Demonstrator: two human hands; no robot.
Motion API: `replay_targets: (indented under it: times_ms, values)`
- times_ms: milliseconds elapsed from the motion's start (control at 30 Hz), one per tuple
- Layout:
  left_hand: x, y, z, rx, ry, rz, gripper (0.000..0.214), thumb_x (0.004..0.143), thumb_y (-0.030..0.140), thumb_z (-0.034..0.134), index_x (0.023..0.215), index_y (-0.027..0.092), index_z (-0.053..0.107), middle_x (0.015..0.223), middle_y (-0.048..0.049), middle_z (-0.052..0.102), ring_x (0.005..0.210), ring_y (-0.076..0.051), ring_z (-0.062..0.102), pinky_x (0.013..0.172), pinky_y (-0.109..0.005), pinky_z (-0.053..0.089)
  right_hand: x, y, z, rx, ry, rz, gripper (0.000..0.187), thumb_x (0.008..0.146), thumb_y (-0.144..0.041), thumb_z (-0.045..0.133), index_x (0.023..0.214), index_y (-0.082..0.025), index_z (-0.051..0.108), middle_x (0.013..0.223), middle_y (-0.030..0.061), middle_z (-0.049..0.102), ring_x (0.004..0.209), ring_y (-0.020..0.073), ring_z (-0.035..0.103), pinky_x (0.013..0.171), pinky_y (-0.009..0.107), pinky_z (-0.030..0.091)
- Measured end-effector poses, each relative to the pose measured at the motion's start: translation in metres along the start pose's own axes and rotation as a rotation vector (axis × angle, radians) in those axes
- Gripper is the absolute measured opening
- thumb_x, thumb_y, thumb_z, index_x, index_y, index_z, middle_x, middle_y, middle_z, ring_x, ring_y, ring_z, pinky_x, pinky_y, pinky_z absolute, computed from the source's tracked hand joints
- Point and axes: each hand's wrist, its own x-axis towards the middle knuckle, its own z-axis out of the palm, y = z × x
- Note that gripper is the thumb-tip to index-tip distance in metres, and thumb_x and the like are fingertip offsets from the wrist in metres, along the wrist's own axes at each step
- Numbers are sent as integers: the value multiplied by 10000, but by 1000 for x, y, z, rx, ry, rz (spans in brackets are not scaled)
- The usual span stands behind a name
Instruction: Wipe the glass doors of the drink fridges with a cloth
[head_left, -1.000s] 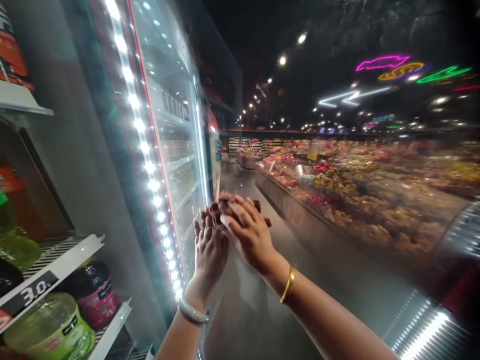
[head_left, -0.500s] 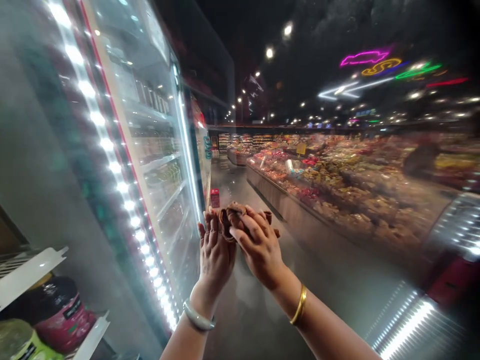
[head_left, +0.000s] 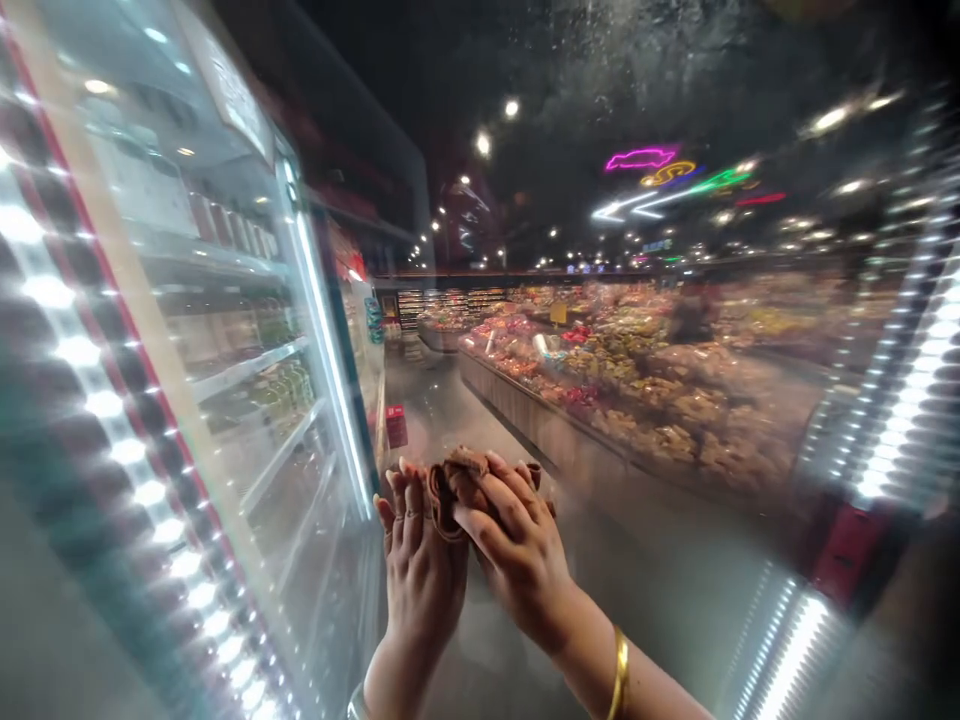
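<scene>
A crumpled brown cloth (head_left: 466,472) is bunched under the fingers of my right hand (head_left: 525,560), which presses it against a see-through glass pane (head_left: 660,590). My left hand (head_left: 424,585) lies just left of the cloth, its fingers stretched upward and flat toward the same pane. Its fingertips are free of the cloth, though the hidden palm side cannot be seen. A gold bangle (head_left: 619,672) circles my right wrist. Part of a pale bangle (head_left: 358,704) shows on the left wrist. Smears and reflections blur much of the glass.
On the left stands a lit glass-fronted cooler (head_left: 247,380) with shelves of bottles, edged by a bright LED strip (head_left: 150,495). Beyond the pane run an aisle and a long display counter (head_left: 540,420) heaped with packaged goods. A small red box (head_left: 396,426) stands on the aisle floor.
Both hands and the cloth sit slightly lower and a little left in view. The view has turned right, so the bottles at the lower left are gone. My right hand still presses the cloth.
</scene>
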Motion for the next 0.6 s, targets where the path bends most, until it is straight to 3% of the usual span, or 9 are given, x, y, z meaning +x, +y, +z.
replay_targets:
  times_ms: [100, 233, 333, 467, 600]
  values:
    - [1, 5, 2, -21, -35, -27, 790, 1019, 191, 530, 1685, 193, 104, 1743, -126, 139, 1629, -264, 108, 1349, -506, 73, -21, 18, -15, -41, 52, 78, 289, 910, -119, 669, 1156, -267, 700, 1387, 91, 672, 1438, 279, 550, 1172, 510, 528]
    - [3, 20, 8, -36, -47, 8, 782, 1019, 177, 504, 1683, 173, 90, 1748, -119, 121, 1635, -256, 75, 1346, -509, 48, -7, 28, -26, -74, 158, 225, 304, 904, -98, 656, 1168, -248, 679, 1403, 137, 641, 1464, 305, 518, 1194, 585, 484]
    - [4, 33, 10, -47, -26, 55, 815, 999, 113, 525, 1683, 194, 89, 1756, -116, 84, 1638, -251, 69, 1345, -498, 41, 3, 19, -23, -66, 111, 157, 368, 895, -106, 680, 1222, -273, 680, 1412, 109, 649, 1489, 285, 490, 1206, 534, 488]
    - [3, 41, 10, -59, -21, 81, 821, 1002, 129, 543, 1682, 174, 85, 1758, -122, 69, 1639, -231, 53, 1348, -436, 30, -24, 24, -34, -36, 2, 40, 383, 906, -108, 684, 1252, -271, 676, 1423, 84, 661, 1469, 264, 517, 1200, 487, 503]
    - [2, 49, 12, -33, -61, 35, 799, 1006, 138, 518, 1681, 166, 92, 1757, -122, 79, 1638, -241, 70, 1347, -438, 33, -38, 52, -56, -64, 99, 139, 310, 906, -100, 680, 1181, -243, 678, 1390, 122, 655, 1451, 298, 533, 1187, 561, 495]
